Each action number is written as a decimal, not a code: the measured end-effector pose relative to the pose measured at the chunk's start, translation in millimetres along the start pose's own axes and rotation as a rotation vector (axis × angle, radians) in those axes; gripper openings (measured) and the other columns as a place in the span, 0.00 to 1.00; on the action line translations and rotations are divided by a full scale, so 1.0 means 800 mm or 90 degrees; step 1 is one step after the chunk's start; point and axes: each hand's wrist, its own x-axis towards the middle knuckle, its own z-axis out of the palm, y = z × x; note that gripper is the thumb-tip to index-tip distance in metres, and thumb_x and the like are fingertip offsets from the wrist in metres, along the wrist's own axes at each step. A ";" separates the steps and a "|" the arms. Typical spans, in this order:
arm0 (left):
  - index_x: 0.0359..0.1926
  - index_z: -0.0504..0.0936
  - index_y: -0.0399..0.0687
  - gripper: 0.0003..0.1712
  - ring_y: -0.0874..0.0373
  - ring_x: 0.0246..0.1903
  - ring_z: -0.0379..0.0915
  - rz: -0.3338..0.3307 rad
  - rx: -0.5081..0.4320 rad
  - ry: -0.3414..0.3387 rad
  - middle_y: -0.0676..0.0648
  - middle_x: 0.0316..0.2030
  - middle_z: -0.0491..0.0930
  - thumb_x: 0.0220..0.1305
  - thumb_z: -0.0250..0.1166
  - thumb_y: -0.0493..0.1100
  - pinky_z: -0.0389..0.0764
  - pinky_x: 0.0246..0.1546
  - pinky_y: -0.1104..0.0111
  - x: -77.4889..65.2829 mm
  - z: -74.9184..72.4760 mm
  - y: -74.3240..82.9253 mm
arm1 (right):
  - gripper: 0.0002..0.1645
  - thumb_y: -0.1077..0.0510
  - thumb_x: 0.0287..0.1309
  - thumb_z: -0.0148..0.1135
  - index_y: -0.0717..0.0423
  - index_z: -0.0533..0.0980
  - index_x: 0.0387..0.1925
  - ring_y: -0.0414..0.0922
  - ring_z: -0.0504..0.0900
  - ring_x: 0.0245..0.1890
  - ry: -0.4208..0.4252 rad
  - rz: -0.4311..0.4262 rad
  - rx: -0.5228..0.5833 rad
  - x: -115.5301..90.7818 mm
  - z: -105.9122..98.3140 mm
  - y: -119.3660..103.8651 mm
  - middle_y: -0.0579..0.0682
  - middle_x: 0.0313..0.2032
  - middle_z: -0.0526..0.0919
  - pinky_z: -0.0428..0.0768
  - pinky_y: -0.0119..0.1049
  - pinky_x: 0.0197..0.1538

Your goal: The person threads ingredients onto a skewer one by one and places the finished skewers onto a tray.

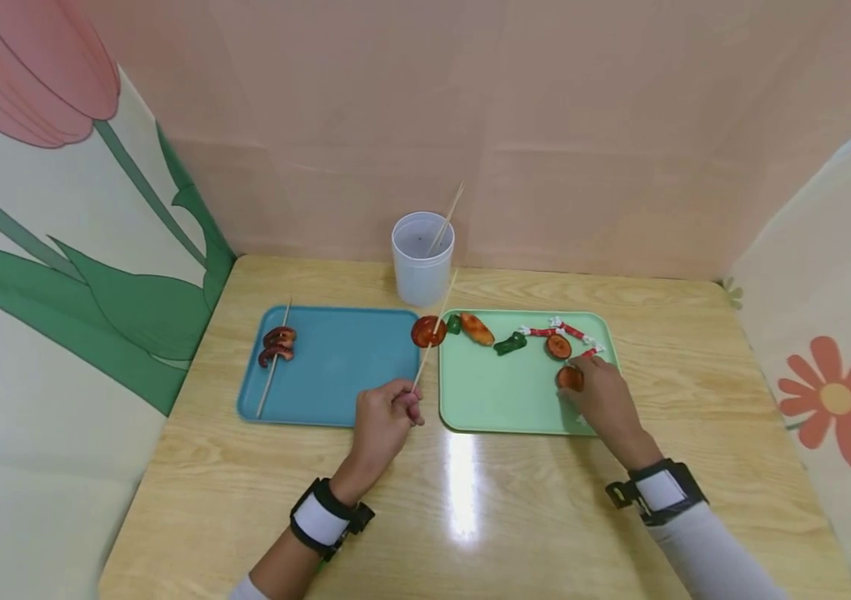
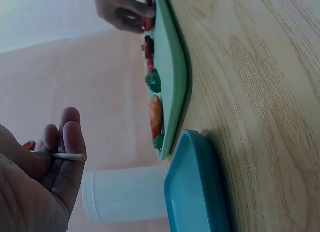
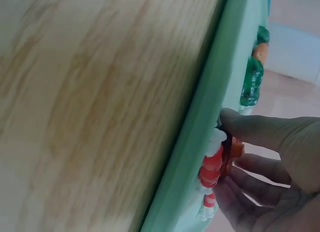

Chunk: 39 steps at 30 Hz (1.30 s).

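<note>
My left hand [image 1: 387, 421] pinches a bamboo skewer [image 1: 422, 367] near its lower end, above the gap between two trays. A glossy reddish-brown round slice [image 1: 422, 332] is threaded partway up it. Over the green tray [image 1: 496, 396], my right hand [image 1: 605, 396] grips a brown round slice [image 1: 569, 379] between thumb and fingers, partly hidden by them. Another such slice [image 1: 558, 347] lies just beyond. Red-and-white striped pieces [image 3: 210, 167] lie close to the right fingers. Green pepper-like pieces [image 1: 510, 343] and an orange-brown wing-shaped piece [image 1: 477, 328] sit along the tray's far side.
On the left, a blue tray [image 1: 350, 358] holds a skewer with brown curled pieces [image 1: 277, 346]. Behind the trays stands a white cup [image 1: 422, 271] with thin skewers [image 1: 446, 218] leaning in it. A pink backdrop [image 1: 560, 167] rises at the table's far edge.
</note>
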 end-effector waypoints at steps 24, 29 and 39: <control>0.32 0.85 0.29 0.10 0.53 0.18 0.82 -0.044 -0.042 -0.124 0.39 0.19 0.81 0.65 0.58 0.21 0.85 0.20 0.71 -0.014 0.021 -0.001 | 0.33 0.50 0.55 0.77 0.52 0.80 0.62 0.42 0.85 0.53 0.066 -0.056 0.421 0.043 -0.080 -0.139 0.52 0.57 0.85 0.83 0.18 0.45; 0.32 0.85 0.27 0.11 0.54 0.18 0.82 -0.051 -0.035 -0.156 0.40 0.19 0.81 0.66 0.57 0.22 0.85 0.20 0.72 -0.018 0.024 -0.003 | 0.32 0.59 0.57 0.76 0.55 0.78 0.63 0.35 0.83 0.53 0.017 -0.080 0.537 0.057 -0.094 -0.157 0.53 0.57 0.82 0.86 0.26 0.49; 0.32 0.85 0.27 0.10 0.53 0.17 0.81 -0.043 -0.019 -0.163 0.40 0.19 0.81 0.66 0.57 0.22 0.84 0.19 0.73 -0.017 0.019 0.000 | 0.34 0.68 0.55 0.74 0.52 0.77 0.64 0.34 0.81 0.54 0.040 -0.159 0.478 0.066 -0.107 -0.174 0.52 0.58 0.81 0.85 0.23 0.48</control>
